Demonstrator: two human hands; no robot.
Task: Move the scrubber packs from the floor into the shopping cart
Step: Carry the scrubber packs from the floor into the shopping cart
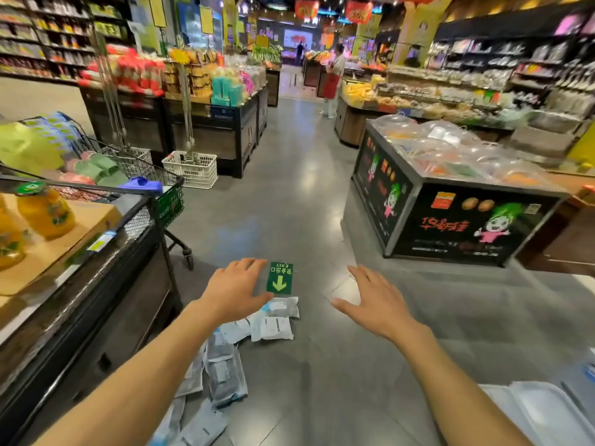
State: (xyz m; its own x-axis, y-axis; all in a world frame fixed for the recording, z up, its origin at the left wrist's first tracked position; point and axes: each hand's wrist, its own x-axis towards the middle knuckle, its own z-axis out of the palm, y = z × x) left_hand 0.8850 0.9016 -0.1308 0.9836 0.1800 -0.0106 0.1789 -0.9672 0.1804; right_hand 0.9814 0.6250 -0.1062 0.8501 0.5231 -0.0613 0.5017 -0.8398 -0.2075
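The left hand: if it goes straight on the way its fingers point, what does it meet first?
Probably the green exit sign on the floor, just beyond the left hand; depth is unclear.

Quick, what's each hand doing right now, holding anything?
Left hand: open, fingers spread, holding nothing, above the pale grey plastic scrubber packs on the floor.
Right hand: open, fingers spread, holding nothing.

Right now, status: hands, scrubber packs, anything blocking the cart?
Left hand and right hand open, holding nothing. Scrubber packs scattered on floor. Shopping cart ahead left; floor between shows nothing in the way.
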